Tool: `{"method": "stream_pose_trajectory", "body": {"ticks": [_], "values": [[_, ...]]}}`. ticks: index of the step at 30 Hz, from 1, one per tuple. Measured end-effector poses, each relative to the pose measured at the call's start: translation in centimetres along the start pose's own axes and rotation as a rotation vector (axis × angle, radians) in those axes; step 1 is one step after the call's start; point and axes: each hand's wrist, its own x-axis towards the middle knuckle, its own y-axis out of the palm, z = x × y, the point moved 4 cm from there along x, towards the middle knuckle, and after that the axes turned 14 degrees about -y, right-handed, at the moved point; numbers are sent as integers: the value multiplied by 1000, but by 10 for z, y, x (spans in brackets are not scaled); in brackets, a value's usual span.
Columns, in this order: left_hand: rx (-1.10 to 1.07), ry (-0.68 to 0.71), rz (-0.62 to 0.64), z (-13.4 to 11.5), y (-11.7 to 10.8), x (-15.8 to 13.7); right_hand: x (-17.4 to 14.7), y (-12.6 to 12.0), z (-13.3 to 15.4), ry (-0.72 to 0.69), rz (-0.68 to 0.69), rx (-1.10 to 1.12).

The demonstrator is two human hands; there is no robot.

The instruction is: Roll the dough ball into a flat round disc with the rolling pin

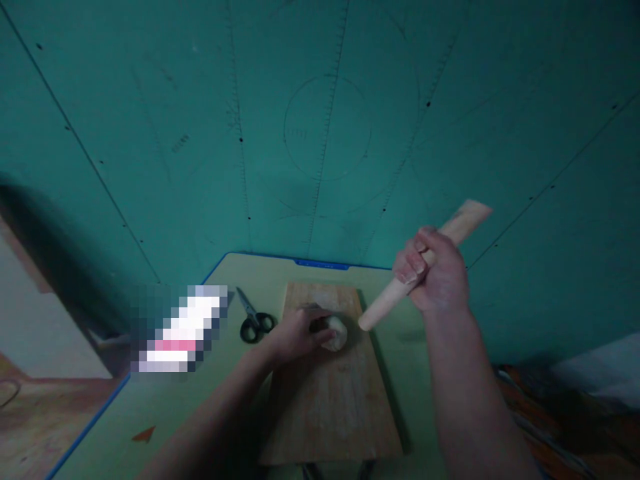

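Note:
A wooden board (pixel 335 407) lies on the pale green table, dusted white in places. On its upper half sits a small round lump of dough (pixel 336 333). My left hand (pixel 301 332) is closed around the left side of the dough, with fingers and thumb touching it. Raised over the board's right edge, my right hand (pixel 431 267) is wrapped round a wooden rolling pin (pixel 383 303). The pin is tilted, its lower end just right of the dough and its other end pointing up and right.
Black-handled scissors (pixel 255 323) lie left of the board. Farther left is a blurred-out bright rectangle (pixel 185 327). A small orange scrap (pixel 144 435) rests near the table's left edge. The blue-rimmed table (pixel 215 400) stands against a green wall (pixel 320 133).

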Motion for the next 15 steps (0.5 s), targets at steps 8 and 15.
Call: {"method": "stream_pose_trajectory", "body": {"ticks": [8,15], "values": [[209,26,-60,-3,6,-2,-4,44,-30,-10,3,20],[277,32,-36,1,7,-1,-15,54,-48,-16,34,29]]}}
